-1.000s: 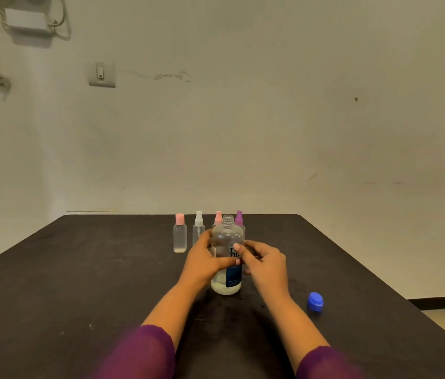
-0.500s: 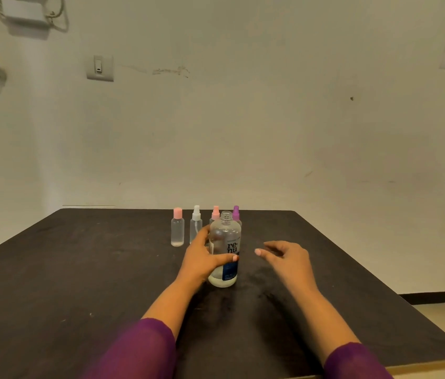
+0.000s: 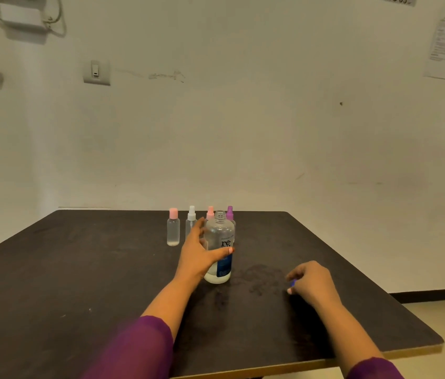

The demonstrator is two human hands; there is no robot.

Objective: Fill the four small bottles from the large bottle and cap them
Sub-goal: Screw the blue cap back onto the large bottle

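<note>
Four small bottles (image 3: 173, 231) stood capped behind the large bottle (image 3: 219, 250) — open-necked, left hand (image 3: 198, 253) clamped round it, right hand (image 3: 311, 283) pinching the blue cap (image 3: 293, 283) — so any knock risked spillage.

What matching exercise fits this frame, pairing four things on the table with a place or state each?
Things:
1. large bottle
2. blue cap
3. flat pink-capped small bottle
4. purple-topped small bottle

Places or states:
A. left end of the row, clear of both hands
B. right end of the row, partly hidden behind the large bottle
C. uncapped, gripped by the left hand
D. mostly hidden under the curled fingers of the right hand

Pairs: 1-C; 2-D; 3-A; 4-B.
</note>
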